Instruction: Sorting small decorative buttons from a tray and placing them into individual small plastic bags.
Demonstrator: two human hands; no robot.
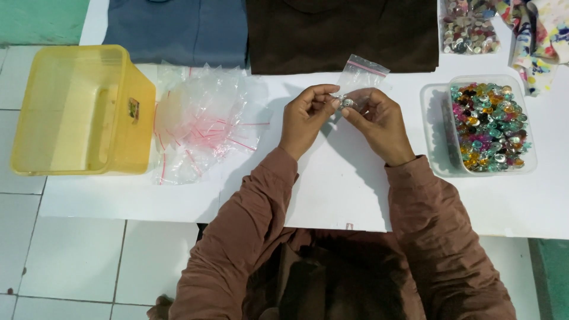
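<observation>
A small clear zip bag (360,74) with a red seal strip is pinched between both hands above the middle of the white sheet (332,189), its mouth end standing up and away from the fingers. Low in the bag, right at the pinch, sits what looks like a shiny round button (348,103); whether more than one is inside is too small to tell. The left hand (303,118) closes thumb and forefinger on the bag's lower left edge, and the right hand (379,121) grips it from the other side, fingertips meeting at the button. Both grips are narrow and closed on the bag.

As a judgement, this bag is being filled or has just received its piece, and its seal does not yet look pressed shut.

Just right of the hands, a clear plastic tub (435,136) holds a thick heap of coloured buttons (489,127), so much stock remains. To the left lies a loose pile of empty zip bags (204,121), and beyond it a yellow plastic bin (83,109) in which no filled bags can be made out. Beyond the grip lie folded blue (178,29) and brown cloth (344,32) and a second batch of buttons (468,26). The work looks to be at an early stage.
</observation>
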